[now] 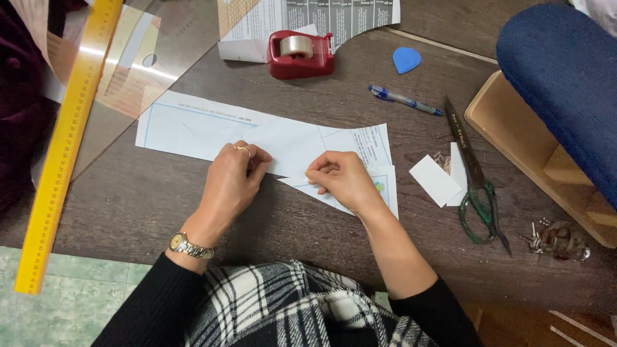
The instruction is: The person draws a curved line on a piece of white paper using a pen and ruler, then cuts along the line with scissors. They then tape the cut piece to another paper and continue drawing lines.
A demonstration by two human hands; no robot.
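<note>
A long white paper sheet (193, 125) with pale blue lines lies on the dark wooden table (128, 199). My left hand (232, 180), with a ring and a gold wristwatch, presses its fingertips on the sheet's lower edge near the middle. My right hand (342, 178) pinches a folded, pointed corner of the paper (379, 186) just to the right. Both hands sit close together, fingers curled onto the paper.
Green-handled scissors (477, 186) and small white paper scraps (436, 180) lie to the right. A red tape dispenser (301, 54), blue pen (405, 99) and blue chalk piece (406, 60) sit at the back. A yellow ruler (64, 141) runs along the left. A blue-cushioned stool (565, 83) stands right; keys (558, 239) lie near it.
</note>
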